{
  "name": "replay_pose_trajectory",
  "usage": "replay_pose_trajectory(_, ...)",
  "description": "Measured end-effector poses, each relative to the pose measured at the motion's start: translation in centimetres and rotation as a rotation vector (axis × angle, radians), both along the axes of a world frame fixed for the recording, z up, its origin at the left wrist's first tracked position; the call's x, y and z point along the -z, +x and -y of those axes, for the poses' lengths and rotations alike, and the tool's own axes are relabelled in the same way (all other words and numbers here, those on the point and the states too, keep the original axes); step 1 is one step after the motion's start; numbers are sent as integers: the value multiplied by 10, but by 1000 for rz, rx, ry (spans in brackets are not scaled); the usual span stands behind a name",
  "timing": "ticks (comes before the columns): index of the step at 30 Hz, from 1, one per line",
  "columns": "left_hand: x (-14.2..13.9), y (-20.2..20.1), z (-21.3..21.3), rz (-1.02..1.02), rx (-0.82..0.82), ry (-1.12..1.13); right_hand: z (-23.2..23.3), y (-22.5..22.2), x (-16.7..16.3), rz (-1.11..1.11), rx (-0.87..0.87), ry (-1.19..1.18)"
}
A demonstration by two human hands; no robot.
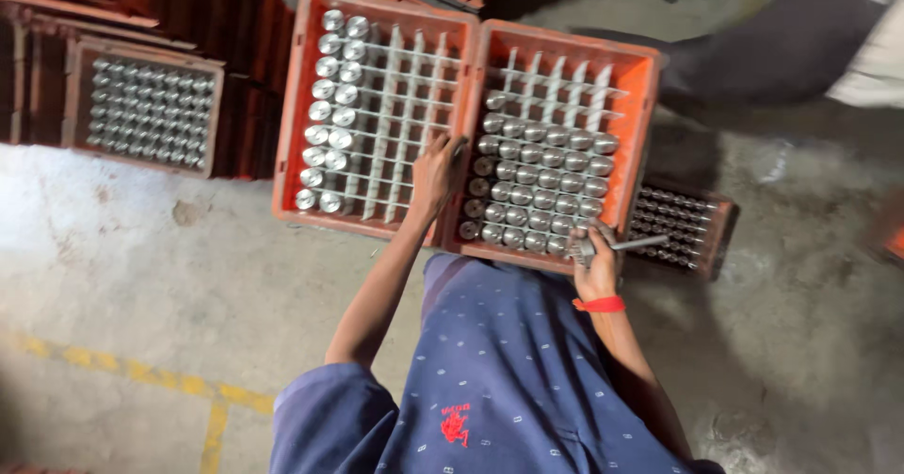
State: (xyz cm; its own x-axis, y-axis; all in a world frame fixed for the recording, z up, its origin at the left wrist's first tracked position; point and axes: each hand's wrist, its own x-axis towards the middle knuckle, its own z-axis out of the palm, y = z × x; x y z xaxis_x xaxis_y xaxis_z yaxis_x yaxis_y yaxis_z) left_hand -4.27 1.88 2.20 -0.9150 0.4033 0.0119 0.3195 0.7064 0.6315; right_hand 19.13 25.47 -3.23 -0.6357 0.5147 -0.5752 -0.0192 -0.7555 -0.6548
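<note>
Nearest to the camera, a blue patterned garment (pixel 490 380) with a small red emblem is seen, and a yellow painted line (pixel 141 372) on the concrete floor at near left. The right hand (pixel 596 265) (red band at the wrist) is clenched around a metal tool (pixel 629 243) w/ a thin rod pointing right, held just at the near edge of the right orange crate (pixel 640 97). This crate is mostly filled w/ upright metal cylinders (pixel 541 177), one per cell, probably so they do not knock each other. The left hand (pixel 435 175) is closed on a small dark part at the wall between the two crates; which part cannot be told. In the left orange crate (pixel 292 107) only two columns at the left side are filled. Farther left, a darker crate (pixel 149 105) of similar pieces is set among stacked crates. No readable labels are seen on the crates.
</note>
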Motion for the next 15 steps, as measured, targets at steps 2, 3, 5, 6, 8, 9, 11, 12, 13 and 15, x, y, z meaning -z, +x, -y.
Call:
replay_pose_trajectory(2,4,13,54,-233,-96,75,1,5,7,35,-26,13)
replay_pose_trajectory(3,9,14,83,-237,-172,-4,0,6,10,43,-35,21)
replay_pose_trajectory(5,19,12,141,-190,-305,-235,1,7,14,59,-59,21)
replay_pose_trajectory(6,25,11,165,-138,-363,-387,2,5,15,66,-77,13)
replay_pose_trajectory(8,41,19,194,-174,-459,-505,6,3,15,62,-117,2)
replay_pose_trajectory(9,48,18,205,-198,-511,-563,10,-1,16,43,-142,-6)
replay_pose_trajectory(11,53,18,209,-362,-479,-557,16,-11,17,16,-184,-6)
replay_pose_trajectory(12,53,17,208,-442,-458,-552,20,-16,18,11,-201,0)
replay_pose_trajectory(13,54,17,209,-290,-443,-529,25,-18,19,8,-216,7)
replay_pose_trajectory(15,43,16,214,11,-401,-471,31,-20,20,3,-247,18)
